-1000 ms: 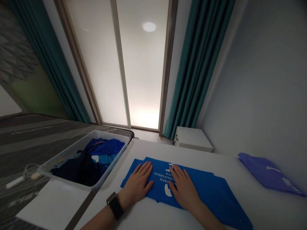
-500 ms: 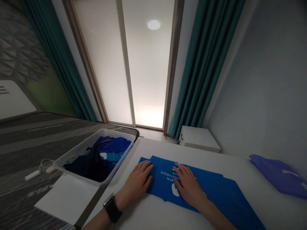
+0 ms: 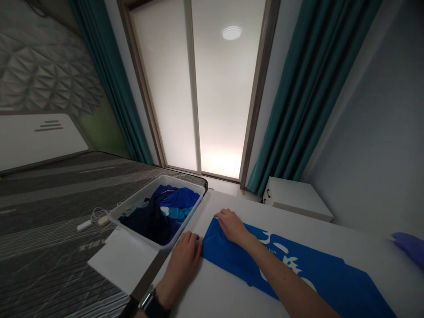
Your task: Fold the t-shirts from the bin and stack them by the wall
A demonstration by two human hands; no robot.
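Note:
A blue T-shirt (image 3: 228, 251) with white printing lies folded into a long strip on the white table. My right hand (image 3: 232, 226) reaches across it and pinches its far left corner. My left hand (image 3: 184, 254), with a watch (image 3: 150, 302) on the wrist, is at the near left corner, its fingers bent together against the cloth edge. The left fingertips are partly hidden. My right forearm covers part of the white print.
Left of the table, a clear plastic bin (image 3: 121, 211) holds crumpled dark and blue clothes (image 3: 149, 221). A purple folded cloth (image 3: 409, 249) lies at the right edge. Behind the table stands a white cabinet (image 3: 301, 198). A white board (image 3: 124, 260) lies below the bin.
Both hands were lying flat on the T-shirt. My right hand has moved to its far left corner, my left hand to the near left corner. The view has turned left.

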